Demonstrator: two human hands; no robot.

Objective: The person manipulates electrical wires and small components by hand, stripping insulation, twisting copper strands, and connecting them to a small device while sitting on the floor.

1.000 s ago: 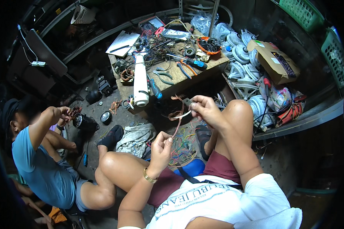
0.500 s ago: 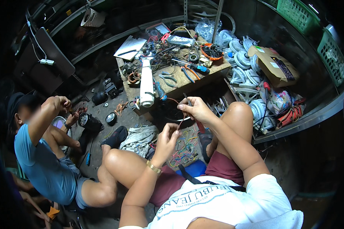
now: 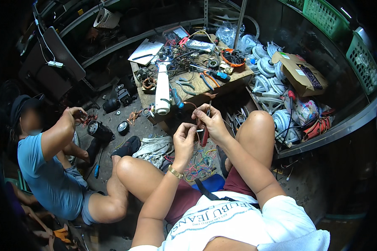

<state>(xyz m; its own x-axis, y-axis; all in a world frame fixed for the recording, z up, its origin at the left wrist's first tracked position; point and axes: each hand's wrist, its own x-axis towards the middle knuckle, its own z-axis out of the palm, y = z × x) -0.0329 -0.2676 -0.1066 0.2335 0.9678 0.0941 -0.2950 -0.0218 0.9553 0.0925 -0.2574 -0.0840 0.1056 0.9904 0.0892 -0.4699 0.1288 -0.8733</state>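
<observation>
My left hand [image 3: 185,138] pinches a thin reddish-brown wire [image 3: 198,134] just below my right hand. My right hand [image 3: 207,123] is closed on the wire and on a slim tool whose ridged red part [image 3: 204,136] points downward between my hands; exactly what kind of tool it is, I cannot make out. The wire loops up behind my fingers toward a frayed copper end [image 3: 209,95]. Beneath my hands, between my knees, lie many loose coloured wires [image 3: 195,165].
Ahead stands a wooden bench [image 3: 236,81] with wires, pliers [image 3: 186,87], screwdrivers and a white housing [image 3: 161,96]. At right are stacked plastic parts [image 3: 266,67], cardboard [image 3: 301,75] and baskets [image 3: 362,58]. A co-worker [image 3: 54,167] sits left, near a black motor [image 3: 96,131] and cloth [image 3: 153,148].
My left hand has risen and moved right, close to my right hand, which has shifted slightly left. The red ridged part now shows below them. The co-worker's hands have shifted.
</observation>
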